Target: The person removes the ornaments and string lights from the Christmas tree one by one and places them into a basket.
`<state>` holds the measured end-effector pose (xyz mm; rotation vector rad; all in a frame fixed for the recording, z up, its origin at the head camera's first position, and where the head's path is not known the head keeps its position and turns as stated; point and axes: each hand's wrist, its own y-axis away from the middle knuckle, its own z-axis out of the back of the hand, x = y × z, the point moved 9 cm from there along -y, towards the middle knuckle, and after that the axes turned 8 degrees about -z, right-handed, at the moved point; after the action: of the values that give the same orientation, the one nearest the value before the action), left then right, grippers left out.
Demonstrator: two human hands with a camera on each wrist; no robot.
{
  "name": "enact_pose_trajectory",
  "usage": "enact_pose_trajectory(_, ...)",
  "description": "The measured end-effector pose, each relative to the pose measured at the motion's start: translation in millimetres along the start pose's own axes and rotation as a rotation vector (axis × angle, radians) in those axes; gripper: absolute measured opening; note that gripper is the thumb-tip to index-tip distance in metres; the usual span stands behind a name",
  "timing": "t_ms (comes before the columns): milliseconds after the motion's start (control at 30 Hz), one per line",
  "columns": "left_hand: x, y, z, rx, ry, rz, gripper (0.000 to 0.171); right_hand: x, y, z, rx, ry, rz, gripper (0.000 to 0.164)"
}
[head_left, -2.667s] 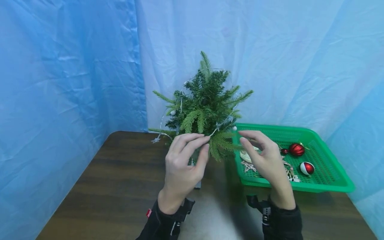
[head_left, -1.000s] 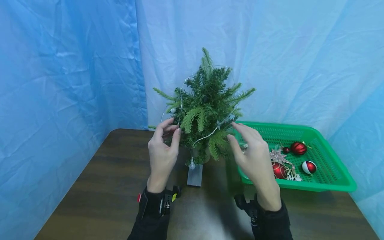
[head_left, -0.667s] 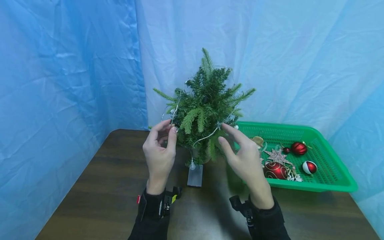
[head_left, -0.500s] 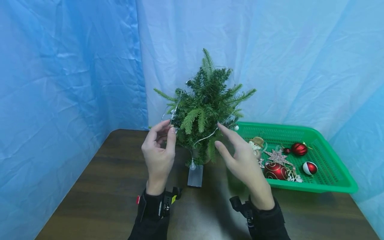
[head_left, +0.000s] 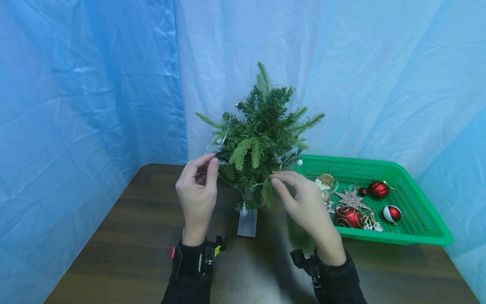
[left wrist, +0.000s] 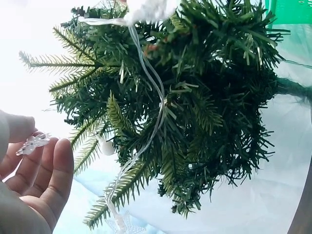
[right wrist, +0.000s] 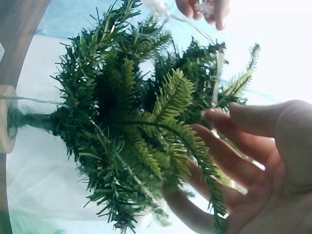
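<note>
A small artificial Christmas tree (head_left: 262,126) stands on the table, with a clear-wired string of lights (left wrist: 162,102) draped over its branches. To the tree's left, my left hand (head_left: 197,190) pinches a clear, spiky little light (left wrist: 34,144) of that string between thumb and fingers. At the tree's front right, my right hand (head_left: 307,200) has thumb and index finger pinched on the wire (right wrist: 216,83), its other fingers spread beside a branch. A clear bulb (head_left: 244,210) dangles below the front branches. A clear star light (left wrist: 122,223) hangs lower in the left wrist view.
A green basket (head_left: 421,211) on the right holds a snowman ornament (head_left: 324,185), a glittery star (head_left: 351,198) and several red baubles (head_left: 378,189). A grey flat block (head_left: 247,223) lies before the tree. Blue curtains (head_left: 114,84) enclose the wooden table (head_left: 140,236).
My left hand has left the tree's front and moved to its left. My right hand has come inward from the basket side, and its thumb and index finger have closed on the wire.
</note>
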<state>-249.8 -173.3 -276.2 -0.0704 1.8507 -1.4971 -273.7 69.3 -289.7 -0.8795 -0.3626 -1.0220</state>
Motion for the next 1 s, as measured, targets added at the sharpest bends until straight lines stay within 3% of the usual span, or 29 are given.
enact_pose_trajectory(133, -1.3, -0.8, 0.3, 0.002, 0.044, 0.006, 0.016, -4, 1, 13, -0.121, -0.022, -0.041, 0.024)
enact_pose_trajectory(233, -3.7, -1.3, 0.6, -0.010, 0.123, 0.017, 0.015, -7, 1, 17, -0.168, -0.034, -0.067, 0.022)
enact_pose_trajectory(567, -9.1, -6.6, 13.4, -0.147, 0.398, 0.081, 0.016, -11, -1, 19, -0.155, -0.075, -0.109, 0.021)
enact_pose_trajectory(700, -9.4, -15.9, 20.2, -0.167, 0.455, 0.076, 0.017, -12, 0, 18, -0.143, -0.074, -0.126, 0.022)
enact_pose_trajectory(867, -10.2, -44.6, 25.1, -0.118, 0.470, 0.034, 0.012, -15, 1, 16, -0.123, -0.072, -0.137, 0.024)
enact_pose_trajectory(933, -10.3, -59.6, 21.2, -0.056, 0.506, 0.019, 0.009, -15, 1, 16, -0.127, -0.067, -0.131, 0.024)
enact_pose_trajectory(1000, -9.7, -72.6, 12.0, 0.051, 0.544, 0.023, 0.008, -14, 0, 16, -0.131, -0.066, -0.114, 0.024)
